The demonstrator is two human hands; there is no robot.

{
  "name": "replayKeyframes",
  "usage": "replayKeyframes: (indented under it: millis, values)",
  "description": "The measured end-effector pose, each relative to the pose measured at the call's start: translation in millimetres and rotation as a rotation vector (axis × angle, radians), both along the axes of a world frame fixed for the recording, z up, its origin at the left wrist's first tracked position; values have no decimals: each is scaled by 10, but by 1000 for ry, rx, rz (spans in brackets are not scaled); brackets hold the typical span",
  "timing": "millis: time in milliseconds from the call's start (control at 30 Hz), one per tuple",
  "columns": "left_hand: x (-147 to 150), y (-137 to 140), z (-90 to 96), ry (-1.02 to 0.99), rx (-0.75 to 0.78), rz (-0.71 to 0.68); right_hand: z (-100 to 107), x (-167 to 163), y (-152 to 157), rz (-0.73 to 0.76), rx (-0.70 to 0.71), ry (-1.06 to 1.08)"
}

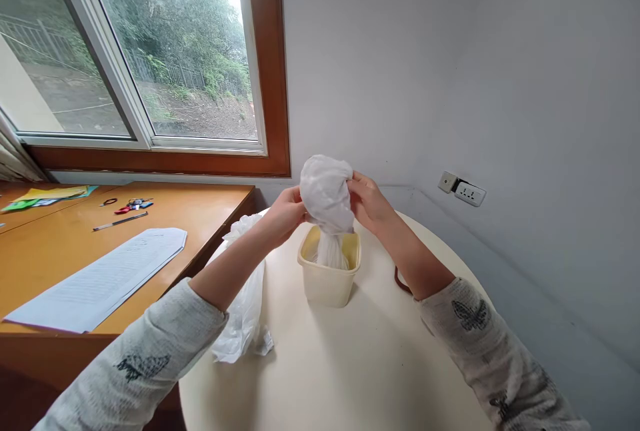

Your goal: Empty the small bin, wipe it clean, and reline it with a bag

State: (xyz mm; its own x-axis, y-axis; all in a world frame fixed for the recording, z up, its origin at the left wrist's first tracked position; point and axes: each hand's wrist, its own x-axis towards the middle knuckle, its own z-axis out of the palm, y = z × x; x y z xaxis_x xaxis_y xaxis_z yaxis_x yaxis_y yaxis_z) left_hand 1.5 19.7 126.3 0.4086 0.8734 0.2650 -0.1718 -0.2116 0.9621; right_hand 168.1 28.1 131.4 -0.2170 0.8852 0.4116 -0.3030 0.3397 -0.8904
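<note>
A thin white plastic bag (326,190) is held between my two hands, bunched and rounded at the top. Its gathered lower part hangs down into a small cream plastic bin (327,284). My left hand (286,216) grips the bag's left side with closed fingers. On the opposite side, my right hand (369,200) pinches the bag near its upper right edge. The bin stands upright on a round cream table (370,364), below both hands. The bag hides part of the bin's inside.
Crumpled white plastic (245,311) lies left of the bin, partly behind my left forearm. A brown curved strap (401,280) shows by my right forearm. The wooden desk (210,201) at left bears papers (105,278), a pen (120,221) and keys (134,205). Wall sockets (470,193) are at right.
</note>
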Motion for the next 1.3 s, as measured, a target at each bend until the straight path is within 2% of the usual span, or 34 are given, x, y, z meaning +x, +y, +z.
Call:
replayKeyframes:
  millis: [333, 567, 700, 833, 900, 967, 1033, 1100, 1167, 1300]
  values:
    - [-255, 176, 174, -189, -90, 174, -55, 368, 126, -81, -50, 238]
    - [-389, 383, 229, -308, -220, 249, -81, 617, 118, -100, -20, 258]
    - [-442, 421, 273, -329, -252, 166, -81, 747, 169, -181, 34, 306]
    - [-508, 324, 267, -140, -239, 76, -80, 798, 273, -358, -9, 228]
    - [-515, 198, 260, -31, -218, -5, -74, 775, 343, -394, -44, 170]
    - [-489, 28, 281, 100, -201, -142, -49, 713, 403, -356, -56, 147]
    - [-437, -139, 337, 326, -170, -326, 6, 621, 427, -274, -51, 148]
    - [-380, -245, 403, 505, -107, -432, 92, 514, 400, -172, -62, 136]
    - [-330, -258, 441, 509, -34, -358, 196, 406, 330, -51, -92, 116]
    - [-226, -96, 333, 334, 109, 89, 368, 189, 159, 193, -158, 85]
